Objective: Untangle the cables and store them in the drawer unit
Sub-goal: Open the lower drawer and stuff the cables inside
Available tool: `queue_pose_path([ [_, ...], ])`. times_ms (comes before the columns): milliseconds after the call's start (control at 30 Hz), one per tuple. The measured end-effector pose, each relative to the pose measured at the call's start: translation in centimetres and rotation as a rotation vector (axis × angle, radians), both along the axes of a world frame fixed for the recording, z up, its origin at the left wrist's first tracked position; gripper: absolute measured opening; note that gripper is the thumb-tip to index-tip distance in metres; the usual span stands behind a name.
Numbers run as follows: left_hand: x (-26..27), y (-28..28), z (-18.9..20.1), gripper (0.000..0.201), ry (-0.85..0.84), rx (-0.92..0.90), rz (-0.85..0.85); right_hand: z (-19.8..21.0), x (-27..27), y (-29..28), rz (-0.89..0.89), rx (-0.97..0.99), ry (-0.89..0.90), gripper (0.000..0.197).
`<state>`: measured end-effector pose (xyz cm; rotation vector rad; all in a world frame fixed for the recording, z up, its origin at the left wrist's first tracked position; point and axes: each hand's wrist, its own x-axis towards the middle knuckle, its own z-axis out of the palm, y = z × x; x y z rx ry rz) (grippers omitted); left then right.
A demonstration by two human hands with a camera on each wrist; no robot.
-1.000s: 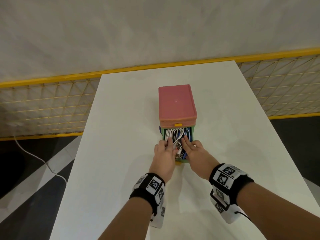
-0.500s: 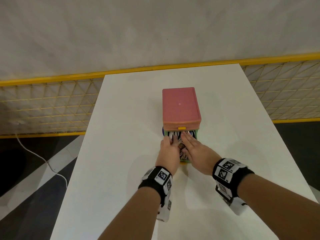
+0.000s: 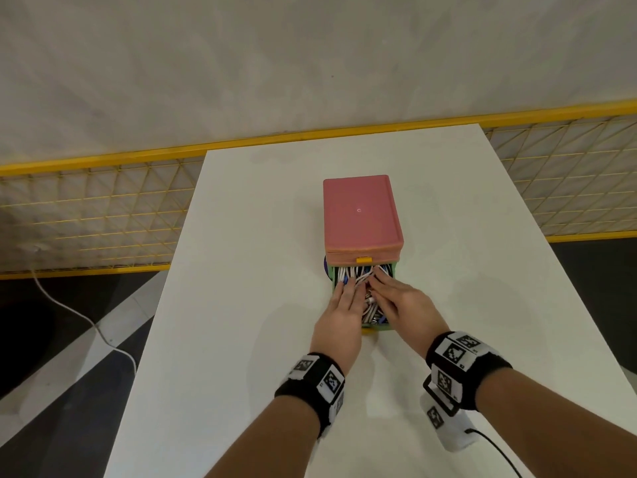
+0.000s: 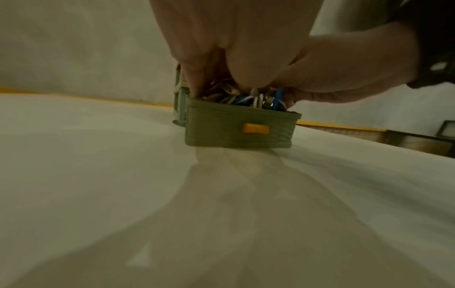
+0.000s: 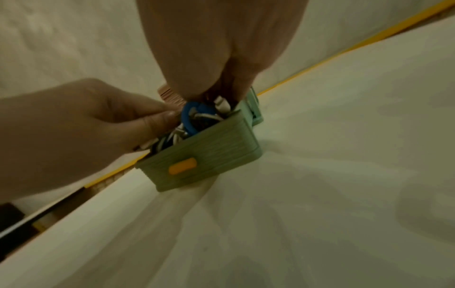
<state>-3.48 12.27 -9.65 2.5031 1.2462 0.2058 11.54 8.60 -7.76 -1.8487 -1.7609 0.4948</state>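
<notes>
The drawer unit (image 3: 360,212) has a pink top and stands mid-table. Its green drawer (image 3: 375,327) is pulled out toward me, with a yellow handle (image 4: 255,129) on the front. White and blue cables (image 3: 358,272) fill it to the rim. My left hand (image 3: 344,298) lies flat on the left part of the pile, fingers straight and pressing down. My right hand (image 3: 396,298) presses the right part the same way. The wrist views show the drawer front (image 5: 209,155), a blue cable loop (image 5: 194,117) and fingertips buried among the cables (image 4: 248,99). The hands hide much of the pile.
The white table (image 3: 241,305) reaches back to a yellow mesh fence (image 3: 103,201) along the wall. A white cord (image 3: 86,322) trails across the dark floor at left. A small blue piece (image 3: 325,267) peeks out at the unit's left base.
Both hands have slid forward over the cables, fingertips now closer to the pink unit's front. The drawer stays pulled out about as far.
</notes>
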Motion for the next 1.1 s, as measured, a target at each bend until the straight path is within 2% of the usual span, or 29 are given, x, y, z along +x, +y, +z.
queue_pose_path([
  [100,0.9,0.6,1.5,0.071,0.094,0.048,0.001,0.8,-0.9,-1.1,0.02,0.073,-0.21,0.042],
  [133,1.2,0.6,1.5,0.064,0.198,0.064,-0.012,0.9,-1.3,-1.3,0.058,0.074,-0.334,0.041],
  [167,1.3,0.7,1.4,0.058,0.245,0.078,-0.026,0.8,-1.6,-1.4,0.107,0.05,-0.447,0.04],
  [233,1.4,0.8,1.3,0.058,0.208,0.115,0.017,1.1,-2.2,-0.8,0.156,-0.112,-0.535,0.052],
  [333,1.8,1.5,1.3,0.068,0.221,0.106,-0.034,1.4,-2.8,1.2,0.166,-0.277,-0.565,0.057],
  [400,2.0,2.0,1.8,0.069,0.229,0.167,-0.05,2.2,-2.7,2.4,0.159,-0.372,-0.508,0.057],
  [467,2.0,2.0,2.0,0.064,0.268,0.197,-0.042,2.8,-1.9,2.5,0.119,-0.336,-0.412,0.052],
  [533,2.2,2.0,2.1,0.059,0.284,0.214,-0.008,2.8,-0.9,1.5,0.074,-0.199,-0.353,0.043],
  [633,2.4,2.1,1.9,0.053,0.301,0.21,-0.041,1.2,-0.9,-0.6,0.14,-0.137,-0.425,0.057],
  [733,2.5,2.5,2.3,0.046,0.321,0.187,-0.058,0.1,-1.7,-0.7,0.182,-0.23,-0.598,0.07],
  [967,0.7,3.2,2.5,0.06,0.225,0.064,-0.062,1.1,-1.8,0.7,0.234,-0.292,-0.693,0.061],
  [1100,-0.2,2.0,1.5,0.062,0.422,0.131,-0.17,1.8,-1.7,1.1,0.204,-0.378,-0.638,0.06],
])
